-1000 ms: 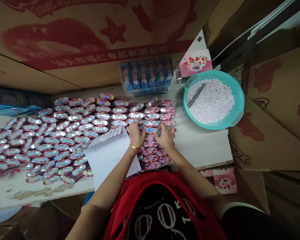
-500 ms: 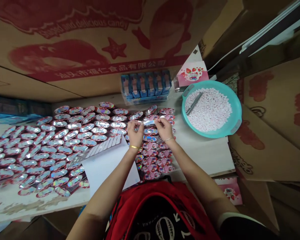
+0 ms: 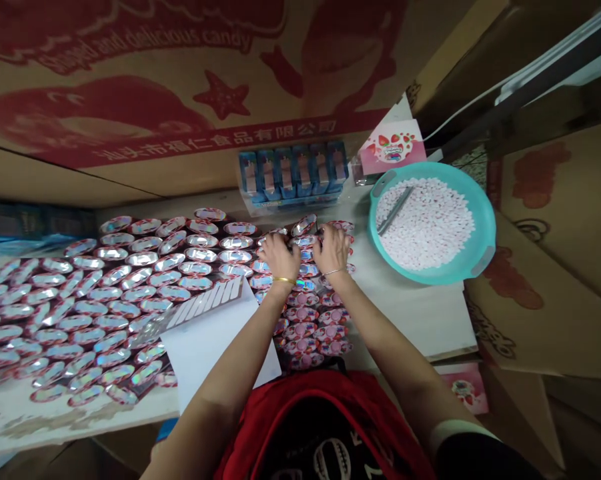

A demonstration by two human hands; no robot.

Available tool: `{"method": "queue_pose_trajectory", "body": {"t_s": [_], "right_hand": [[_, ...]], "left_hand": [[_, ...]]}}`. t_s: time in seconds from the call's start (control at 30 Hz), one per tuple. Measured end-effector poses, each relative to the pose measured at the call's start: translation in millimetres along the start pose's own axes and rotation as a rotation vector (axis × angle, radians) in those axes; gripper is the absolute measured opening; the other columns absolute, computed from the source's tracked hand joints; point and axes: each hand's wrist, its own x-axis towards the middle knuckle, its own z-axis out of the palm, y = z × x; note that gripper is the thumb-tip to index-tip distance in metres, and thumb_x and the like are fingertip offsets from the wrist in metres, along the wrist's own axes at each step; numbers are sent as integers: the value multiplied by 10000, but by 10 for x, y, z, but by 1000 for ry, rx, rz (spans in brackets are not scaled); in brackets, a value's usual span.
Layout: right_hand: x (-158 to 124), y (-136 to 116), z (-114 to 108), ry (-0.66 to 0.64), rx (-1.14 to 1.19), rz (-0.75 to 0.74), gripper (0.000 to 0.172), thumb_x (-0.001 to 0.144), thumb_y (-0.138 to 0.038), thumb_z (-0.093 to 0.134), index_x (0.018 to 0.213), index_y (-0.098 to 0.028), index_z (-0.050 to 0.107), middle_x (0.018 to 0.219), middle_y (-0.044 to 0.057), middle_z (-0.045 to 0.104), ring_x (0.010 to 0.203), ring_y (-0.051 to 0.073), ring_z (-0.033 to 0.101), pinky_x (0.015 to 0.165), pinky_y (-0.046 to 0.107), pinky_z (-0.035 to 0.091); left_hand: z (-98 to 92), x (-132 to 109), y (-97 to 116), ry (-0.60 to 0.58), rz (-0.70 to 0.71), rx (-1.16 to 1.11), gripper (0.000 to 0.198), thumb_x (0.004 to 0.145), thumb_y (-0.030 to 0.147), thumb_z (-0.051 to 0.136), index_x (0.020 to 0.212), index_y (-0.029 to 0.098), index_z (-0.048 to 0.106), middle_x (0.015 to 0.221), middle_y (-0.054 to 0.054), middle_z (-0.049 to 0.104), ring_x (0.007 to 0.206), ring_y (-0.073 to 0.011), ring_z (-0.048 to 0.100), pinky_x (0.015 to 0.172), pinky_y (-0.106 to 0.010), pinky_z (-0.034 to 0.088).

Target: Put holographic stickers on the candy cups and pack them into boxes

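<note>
In the head view, the left hand (image 3: 280,257) and right hand (image 3: 333,252) rest with fingers curled over the packs (image 3: 307,269); whether either grips one, I cannot tell. Shiny-topped packs lie between them; pink-topped packs (image 3: 300,331) sit at 6 o'clock, a sheet (image 3: 205,347) at 8, the bowl (image 3: 485,220) at 3. Light, even fingertip pressure, keeping neighbouring packs aligned, seems best.

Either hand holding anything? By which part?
Can't tell: left hand and right hand are at the packs, but their fingers hide any grip.
</note>
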Motion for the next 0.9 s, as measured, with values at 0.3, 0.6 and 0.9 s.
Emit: {"method": "queue_pose_trajectory", "body": {"t_s": [0.3,0.6,0.9], "right_hand": [[-241,-219,-172,93,201,-90,392,946,-354,395,1271,-166,509,1205,156,567,1117,293,473,948,423,351],[-970,-1457,-173,-125,368,-453,397,950,-344,430,1293,-159,506,1257,148,538,1185,271,443,986,391,349],[-1365,-2262,218,-526,179,-751,252,977,-262,424,1012,-189,663,1017,77,681,1031,225,529,959,384,277]], "left_hand": [[-1409,192,-862,-138,310,-217,274,889,357,498,1088,199,601,1026,-63,664,904,-191,621,840,-328,484],[-2035,-732,-2623,-281,176,410,329,762,443,661,1015,235,635,1238,-129,587,1128,-331,521,922,-482,400],[-2096,-982,-2552,-226,188,-124,253,903,328,474,1084,208,603,946,-67,695,879,-190,636,851,-348,443]]}}
